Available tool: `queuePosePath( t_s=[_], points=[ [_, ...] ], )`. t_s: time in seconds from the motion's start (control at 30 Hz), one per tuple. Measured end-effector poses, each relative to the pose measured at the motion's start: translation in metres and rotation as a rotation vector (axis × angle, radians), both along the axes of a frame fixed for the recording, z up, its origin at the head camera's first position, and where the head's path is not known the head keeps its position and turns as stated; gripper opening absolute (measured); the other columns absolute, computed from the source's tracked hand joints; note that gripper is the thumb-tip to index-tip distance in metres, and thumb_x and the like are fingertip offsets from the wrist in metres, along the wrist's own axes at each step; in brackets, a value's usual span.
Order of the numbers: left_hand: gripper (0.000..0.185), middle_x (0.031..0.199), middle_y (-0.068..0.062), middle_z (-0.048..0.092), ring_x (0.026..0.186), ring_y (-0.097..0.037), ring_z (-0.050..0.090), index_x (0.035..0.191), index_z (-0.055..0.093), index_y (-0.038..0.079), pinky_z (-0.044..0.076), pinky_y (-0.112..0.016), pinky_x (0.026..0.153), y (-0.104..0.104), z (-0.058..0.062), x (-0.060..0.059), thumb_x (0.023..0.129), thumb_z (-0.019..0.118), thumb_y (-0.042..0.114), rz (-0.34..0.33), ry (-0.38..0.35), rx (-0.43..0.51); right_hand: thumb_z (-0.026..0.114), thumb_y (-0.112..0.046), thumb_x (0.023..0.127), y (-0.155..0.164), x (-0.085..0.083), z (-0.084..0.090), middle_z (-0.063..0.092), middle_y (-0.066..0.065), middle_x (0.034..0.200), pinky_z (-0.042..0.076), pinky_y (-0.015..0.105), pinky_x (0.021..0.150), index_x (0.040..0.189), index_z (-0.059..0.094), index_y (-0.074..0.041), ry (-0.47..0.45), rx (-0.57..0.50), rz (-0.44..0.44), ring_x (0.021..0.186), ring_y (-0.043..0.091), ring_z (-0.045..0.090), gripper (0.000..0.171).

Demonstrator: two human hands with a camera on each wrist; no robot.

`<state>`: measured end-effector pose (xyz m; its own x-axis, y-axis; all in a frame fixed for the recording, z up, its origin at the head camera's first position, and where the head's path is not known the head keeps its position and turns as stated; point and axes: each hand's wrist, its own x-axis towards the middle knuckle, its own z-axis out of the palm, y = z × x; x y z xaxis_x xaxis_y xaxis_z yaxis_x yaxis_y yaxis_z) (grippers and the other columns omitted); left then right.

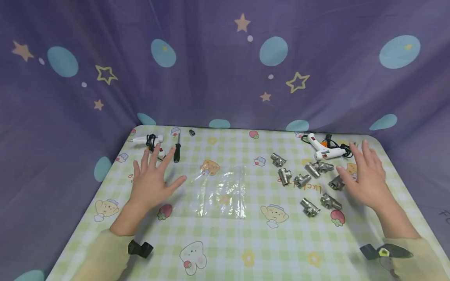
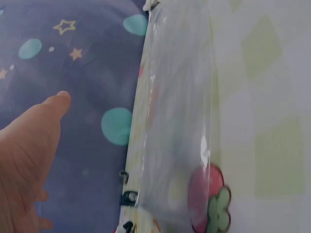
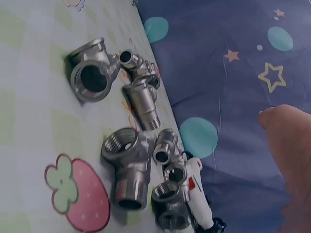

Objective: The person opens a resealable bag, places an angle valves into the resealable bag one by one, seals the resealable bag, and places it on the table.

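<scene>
My left hand (image 1: 149, 185) hovers with spread fingers over the left of the table, holding nothing. To its right lies a clear plastic zip bag (image 1: 225, 195), flat on the cloth; the left wrist view also shows this bag (image 2: 180, 111). On the other side my right hand (image 1: 367, 177) is held up, fingers apart, with nothing in it. Beside and partly behind it are several metal tee pipe fittings (image 1: 310, 207), scattered at centre right. Close up in the right wrist view, one threaded fitting (image 3: 129, 165) lies near a printed strawberry.
White glue guns (image 1: 327, 151) with black cords lie at the back right. At the back left are another white tool (image 1: 144, 139) with a black cord, a screwdriver (image 1: 177, 152) and a small dark metal piece (image 1: 191, 132). A purple curtain (image 1: 225, 70) hangs behind the table.
</scene>
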<state>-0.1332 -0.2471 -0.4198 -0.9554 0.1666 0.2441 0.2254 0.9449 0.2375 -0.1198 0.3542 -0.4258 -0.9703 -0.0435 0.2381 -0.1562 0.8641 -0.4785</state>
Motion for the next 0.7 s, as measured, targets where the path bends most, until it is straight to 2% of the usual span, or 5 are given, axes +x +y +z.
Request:
queuePosePath(
  t_s=[0.37, 0.6, 0.7],
  points=[
    [0.094, 0.177, -0.019, 0.02, 0.16, -0.056, 0.017, 0.171, 0.022, 0.035, 0.018, -0.085, 0.12, 0.036, -0.005, -0.008, 0.094, 0.071, 0.059, -0.124, -0.005, 0.049, 0.056, -0.031, 0.11, -0.022, -0.003, 0.009, 0.001, 0.031, 0.176, 0.004, 0.082, 0.124, 0.171, 0.012, -0.004, 0.05, -0.029, 0.092, 0.159, 0.061, 0.004, 0.079],
    [0.097, 0.178, -0.015, 0.019, 0.162, -0.052, 0.019, 0.171, 0.024, 0.033, 0.022, -0.082, 0.122, 0.059, -0.005, -0.011, 0.092, 0.072, 0.063, -0.201, -0.036, 0.059, 0.056, -0.034, 0.111, -0.047, -0.01, 0.013, 0.002, 0.024, 0.179, 0.017, 0.084, 0.119, 0.173, 0.009, -0.011, -0.009, -0.044, 0.12, 0.159, 0.06, 0.011, 0.081],
    [0.1, 0.179, -0.012, 0.019, 0.162, -0.05, 0.02, 0.171, 0.024, 0.034, 0.023, -0.079, 0.124, 0.068, -0.006, -0.014, 0.089, 0.073, 0.066, -0.24, -0.054, 0.051, 0.057, -0.036, 0.11, -0.058, -0.013, 0.015, 0.01, 0.023, 0.178, 0.026, 0.083, 0.115, 0.172, 0.015, -0.012, -0.015, -0.024, 0.133, 0.157, 0.059, 0.022, 0.079]
  ],
)
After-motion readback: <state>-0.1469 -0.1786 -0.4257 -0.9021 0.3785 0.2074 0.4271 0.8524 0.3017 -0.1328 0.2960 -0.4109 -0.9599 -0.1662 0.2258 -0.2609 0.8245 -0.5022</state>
